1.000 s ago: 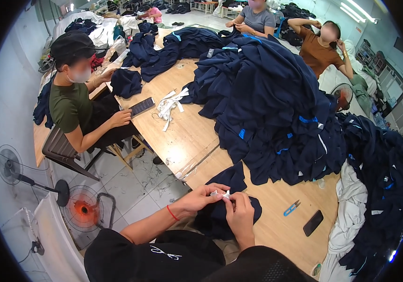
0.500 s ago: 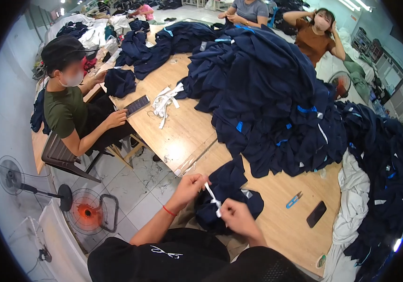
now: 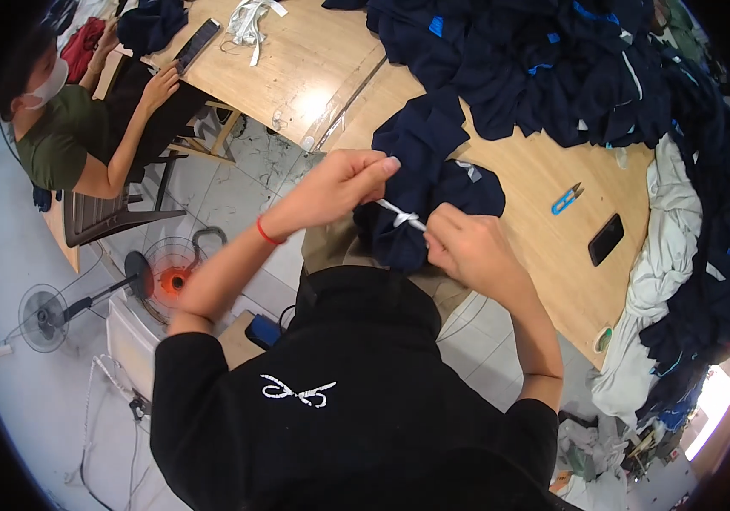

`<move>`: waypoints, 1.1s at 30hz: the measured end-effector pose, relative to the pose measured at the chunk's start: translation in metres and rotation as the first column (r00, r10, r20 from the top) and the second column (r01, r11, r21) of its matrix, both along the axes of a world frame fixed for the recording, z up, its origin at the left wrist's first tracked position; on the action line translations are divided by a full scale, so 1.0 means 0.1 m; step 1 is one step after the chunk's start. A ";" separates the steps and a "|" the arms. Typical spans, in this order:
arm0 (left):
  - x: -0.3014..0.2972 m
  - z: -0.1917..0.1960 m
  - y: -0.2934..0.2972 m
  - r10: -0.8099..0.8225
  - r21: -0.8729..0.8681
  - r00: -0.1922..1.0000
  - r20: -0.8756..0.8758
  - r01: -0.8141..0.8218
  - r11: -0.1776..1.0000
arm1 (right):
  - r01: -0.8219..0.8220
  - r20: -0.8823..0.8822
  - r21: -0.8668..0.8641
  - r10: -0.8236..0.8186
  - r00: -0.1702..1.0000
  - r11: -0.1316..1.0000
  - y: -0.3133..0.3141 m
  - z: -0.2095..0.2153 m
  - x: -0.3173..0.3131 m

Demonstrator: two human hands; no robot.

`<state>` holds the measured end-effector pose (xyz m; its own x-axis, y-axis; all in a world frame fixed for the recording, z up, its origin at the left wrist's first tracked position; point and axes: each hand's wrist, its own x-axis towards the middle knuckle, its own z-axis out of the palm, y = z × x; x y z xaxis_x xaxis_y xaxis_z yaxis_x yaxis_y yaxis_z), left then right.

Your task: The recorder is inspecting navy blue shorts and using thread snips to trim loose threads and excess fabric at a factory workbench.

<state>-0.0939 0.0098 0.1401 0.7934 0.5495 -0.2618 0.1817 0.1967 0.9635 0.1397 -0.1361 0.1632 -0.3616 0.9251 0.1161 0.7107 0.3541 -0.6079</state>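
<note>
Between my two hands a narrow white fabric strip (image 3: 406,219) is stretched, with a knot or loop near its middle. My left hand (image 3: 349,181), below a red wrist cord, is closed on one end. The fingers of my right hand (image 3: 470,248) are closed round the other end. Beneath the strip, a dark navy garment (image 3: 420,136) hangs over the table edge onto my lap, with a small pale label showing on it. Both hands are in front of the garment and hide part of it.
A big heap of navy garments (image 3: 501,81) covers the far table. To the right lie blue thread snips (image 3: 566,199), a black phone (image 3: 606,239) and white cloth (image 3: 668,221). White strips (image 3: 248,27) lie at far left, near a seated co-worker (image 3: 67,140). Fans (image 3: 44,318) stand on the floor.
The view has tilted down toward my body. Both hands still hold the white strip, which is now drawn between them with a knot or loop in it.
</note>
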 end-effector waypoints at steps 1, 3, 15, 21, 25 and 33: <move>0.03 0.04 -0.07 0.039 -0.009 0.999 -0.017 -0.039 0.999 | 0.077 -0.071 -0.010 -0.077 0.994 0.997 0.01 -0.05 -0.02; 0.06 0.02 -0.37 0.155 -0.104 0.986 0.065 -0.148 0.984 | 0.187 -0.193 -0.120 -0.208 0.959 0.975 -0.08 -0.14 -0.02; -0.12 -0.01 -0.44 0.249 0.918 0.947 -0.200 0.093 0.385 | 0.276 0.025 -0.099 -0.275 0.961 0.956 -0.20 -0.07 -0.14; 0.04 0.16 -0.37 0.115 -0.123 0.961 -0.252 -0.150 0.981 | 0.025 0.185 0.236 -0.070 0.980 0.971 -0.22 0.00 -0.36; 0.10 0.03 -0.49 0.032 -0.088 0.998 -0.059 -0.037 0.995 | -0.041 0.276 0.386 -0.073 0.958 0.921 -0.08 0.11 -0.42; -0.14 0.18 -0.39 -0.027 0.023 0.993 0.111 0.025 0.999 | 0.409 -0.615 -0.144 -0.405 0.677 0.901 0.03 -0.16 -0.55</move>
